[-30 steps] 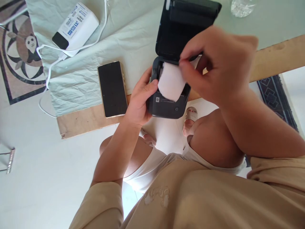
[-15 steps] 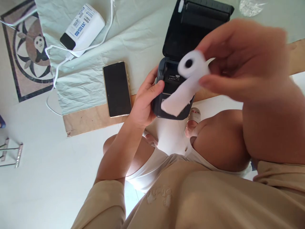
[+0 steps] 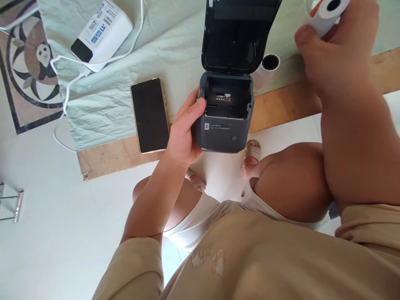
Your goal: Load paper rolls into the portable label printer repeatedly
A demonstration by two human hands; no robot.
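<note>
panda floor tile [image 3: 42,54] far left | white power bank [image 3: 101,31] with blue print, unreadable | dark phone [image 3: 149,115] on cloth-covered tabletop [image 3: 103,158] | left hand [image 3: 183,133] fingers grasp open printer [image 3: 225,112], small white label inside | spare roll [image 3: 265,68] | right hand [image 3: 339,50] fingers pinch paper roll [image 3: 328,12] upper right

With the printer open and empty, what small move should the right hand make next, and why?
Probably set the paper roll down on the table, beside the other roll: the right hand holds it away from the printer, whose bay is empty.
</note>
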